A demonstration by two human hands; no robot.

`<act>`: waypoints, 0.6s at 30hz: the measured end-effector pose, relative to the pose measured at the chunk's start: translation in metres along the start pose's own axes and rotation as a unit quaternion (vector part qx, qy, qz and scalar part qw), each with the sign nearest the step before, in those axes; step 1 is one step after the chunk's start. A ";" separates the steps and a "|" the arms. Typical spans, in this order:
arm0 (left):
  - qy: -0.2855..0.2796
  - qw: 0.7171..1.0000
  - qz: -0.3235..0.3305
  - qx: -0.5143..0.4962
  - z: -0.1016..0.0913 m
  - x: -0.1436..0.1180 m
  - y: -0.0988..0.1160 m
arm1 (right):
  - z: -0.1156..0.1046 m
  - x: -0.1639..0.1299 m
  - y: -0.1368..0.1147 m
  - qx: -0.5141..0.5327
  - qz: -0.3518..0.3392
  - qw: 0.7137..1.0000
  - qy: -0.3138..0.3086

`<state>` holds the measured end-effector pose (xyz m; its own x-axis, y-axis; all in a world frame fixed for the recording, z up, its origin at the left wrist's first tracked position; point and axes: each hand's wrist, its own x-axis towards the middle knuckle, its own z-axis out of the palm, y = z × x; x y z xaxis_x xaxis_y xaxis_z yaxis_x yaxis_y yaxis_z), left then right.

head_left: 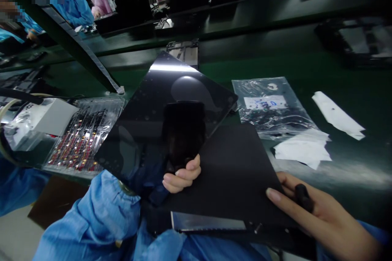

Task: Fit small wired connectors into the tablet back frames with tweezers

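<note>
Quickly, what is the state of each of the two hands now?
Left hand: closed on the glossy black panel, held tilted.
Right hand: holding a small black tool, fingertips on the matte black sheet.

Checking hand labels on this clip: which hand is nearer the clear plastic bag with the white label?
Right. The right hand lies below the clear plastic bag, on the matte black sheet; the left hand is farther left, gripping the glossy black panel.

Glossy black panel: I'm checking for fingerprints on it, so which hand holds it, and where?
The left hand holds the glossy black panel by its lower edge, fingers curled over the front. The right hand rests on the matte black sheet.
</note>
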<state>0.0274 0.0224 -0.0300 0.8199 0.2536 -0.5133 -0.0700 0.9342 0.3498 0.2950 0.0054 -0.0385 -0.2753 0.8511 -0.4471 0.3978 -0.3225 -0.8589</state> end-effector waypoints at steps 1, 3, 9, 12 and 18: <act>0.017 1.000 -0.005 0.003 0.003 0.000 0.001 | 0.000 0.000 -0.001 0.022 0.015 1.000 -0.009; 0.049 0.999 -0.015 0.009 0.007 -0.001 0.003 | -0.001 0.000 -0.001 0.031 0.024 0.999 -0.004; 0.107 0.989 -0.084 0.061 0.006 0.000 0.001 | -0.003 0.003 0.011 0.007 0.010 1.000 -0.015; 0.143 0.981 -0.095 0.088 0.004 0.003 0.000 | -0.003 0.004 0.015 -0.003 0.019 1.000 -0.021; 0.204 0.958 -0.131 0.153 0.005 0.011 0.002 | 0.002 -0.001 0.008 -0.008 0.023 1.000 -0.002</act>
<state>0.0389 0.0257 -0.0306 0.4922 0.1568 -0.8562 0.3288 0.8773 0.3497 0.2965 0.0012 -0.0450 -0.2593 0.8344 -0.4863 0.4245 -0.3538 -0.8334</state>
